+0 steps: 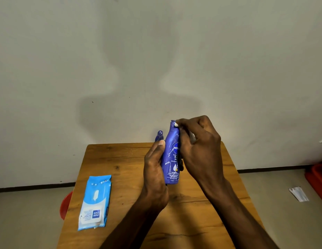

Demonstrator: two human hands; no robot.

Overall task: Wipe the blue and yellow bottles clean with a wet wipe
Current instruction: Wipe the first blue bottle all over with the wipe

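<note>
Standing upright above the middle of the wooden table is the blue bottle, and both hands are working on it. The left hand is cupping the bottle's side at about nine o'clock, thumb lying straight up along the plastic and fingers wrapping behind where I cannot follow them. The right hand is coming in from three o'clock, its fingers curling round the neck and shoulder; a bit of white is showing at the fingertips near the cap end, likely the wet wipe, though most of it is hiding under the hand. A small dark blue piece, perhaps a second bottle's top, is peeking out just behind the left thumb at eleven o'clock from the bottle; I cannot tell what it is. Lying flat at about eight o'clock, well apart from the hands, is the light blue wipes pack, its flap side facing up. A red object is poking out beside the table's left edge, another red thing is sitting on the floor at three o'clock, and a scrap of white wrapper is lying near it.
</note>
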